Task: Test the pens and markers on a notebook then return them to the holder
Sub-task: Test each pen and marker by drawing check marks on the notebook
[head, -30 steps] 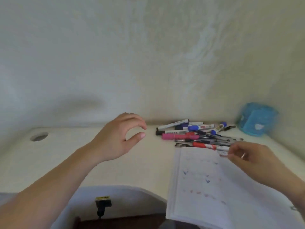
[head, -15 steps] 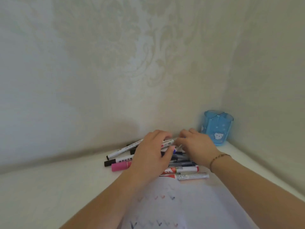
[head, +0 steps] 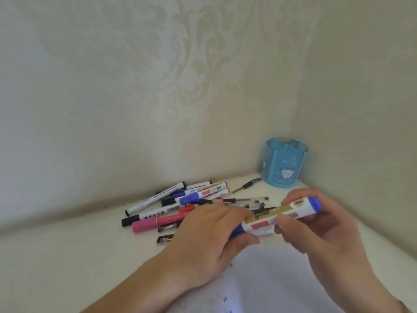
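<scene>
A blue-capped white marker [head: 279,216] is held above the open notebook [head: 266,288]. My left hand [head: 209,240] grips its capped end, and my right hand [head: 316,227] pinches its barrel near the other blue end. Behind my hands lies a pile of pens and markers [head: 180,204] on the white table [head: 67,256], among them a pink marker [head: 153,223] and another blue-capped one [head: 203,194]. The blue translucent holder [head: 285,162] stands in the corner with nothing in its compartments.
A black pen [head: 247,185] lies alone between the pile and the holder. Patterned walls close in at the back and on the right, meeting behind the holder. Faint test marks show on the notebook page.
Both hands came off the pile toward me, now carrying a blue-capped marker between them above the notebook. The view has tilted slightly, and the holder sits farther right.
</scene>
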The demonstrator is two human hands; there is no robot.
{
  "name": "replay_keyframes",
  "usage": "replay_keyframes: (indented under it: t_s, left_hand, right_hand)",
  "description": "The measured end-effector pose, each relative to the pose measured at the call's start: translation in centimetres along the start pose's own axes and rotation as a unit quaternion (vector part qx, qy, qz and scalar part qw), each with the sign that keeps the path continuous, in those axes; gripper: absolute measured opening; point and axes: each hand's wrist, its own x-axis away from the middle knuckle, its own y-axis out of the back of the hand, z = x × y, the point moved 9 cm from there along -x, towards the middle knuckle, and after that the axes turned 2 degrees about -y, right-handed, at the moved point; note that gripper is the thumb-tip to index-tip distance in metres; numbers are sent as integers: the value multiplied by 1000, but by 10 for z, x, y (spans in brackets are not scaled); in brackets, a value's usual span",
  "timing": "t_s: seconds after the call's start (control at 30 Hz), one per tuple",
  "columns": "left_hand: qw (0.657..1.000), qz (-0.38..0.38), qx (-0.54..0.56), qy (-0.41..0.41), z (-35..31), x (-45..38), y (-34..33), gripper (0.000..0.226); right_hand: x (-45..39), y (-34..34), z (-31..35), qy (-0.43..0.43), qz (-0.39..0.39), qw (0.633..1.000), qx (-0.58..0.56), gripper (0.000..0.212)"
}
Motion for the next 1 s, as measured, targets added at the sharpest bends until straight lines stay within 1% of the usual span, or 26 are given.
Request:
replay_keyframes:
  t_s: [0.03,0.1,0.17,0.23,0.33,0.43,0.5,0.57,0.63,0.67,0.73,0.77,0.87,0.93,1.0]
  left_hand:
    - [1000,21,15,5,-3,1,-6,45]
    - [997,56,50,12,-4,4,-15,35]
    - [995,80,57,4,-5,5,-19,27]
    - [992,108,67,-8,-6,6,-21,22]
    - [983,146,106,-17,-12,7,-23,12]
    - [975,174,135,-10,-10,7,-31,21]
    - [971,179,156,2,-8,9,-33,26]
    - [969,187,159,27,-6,9,-32,32]
    - [964,223,115,89,4,15,-34,45]
    - [964,229,84,108,10,18,-34,50]
    - [964,238,41,111,18,20,-36,52]
    - [964,240,27,113,20,19,-37,53]
    - [964,234,10,129,23,16,-36,59]
    - [967,225,13,122,20,15,-33,59]
    - [969,219,27,107,18,14,-33,58]
  right_hand:
    - [4,1,-4,-11,4,1000,-10,20]
    - [7,-8,-13,-16,57,998,25,24]
    - [7,-15,-25,-33,95,994,51,25]
    - [7,-15,-34,-58,109,991,49,27]
    - [6,-13,-35,-54,133,989,43,26]
    - [7,-13,-29,-23,173,983,59,21]
    - [9,-14,-28,-17,194,979,65,26]
    - [5,-9,-27,-32,178,983,25,32]
    - [-1,2,-29,-63,152,985,-51,46]
    - [-4,6,-32,-84,144,983,-82,54]
    - [-7,12,-42,-133,135,978,-91,63]
    - [-7,13,-48,-153,129,978,-65,64]
    - [-5,17,-62,-168,80,982,40,61]
    - [-3,19,-66,-165,51,983,66,45]
    - [-1,15,-65,-154,55,980,111,29]
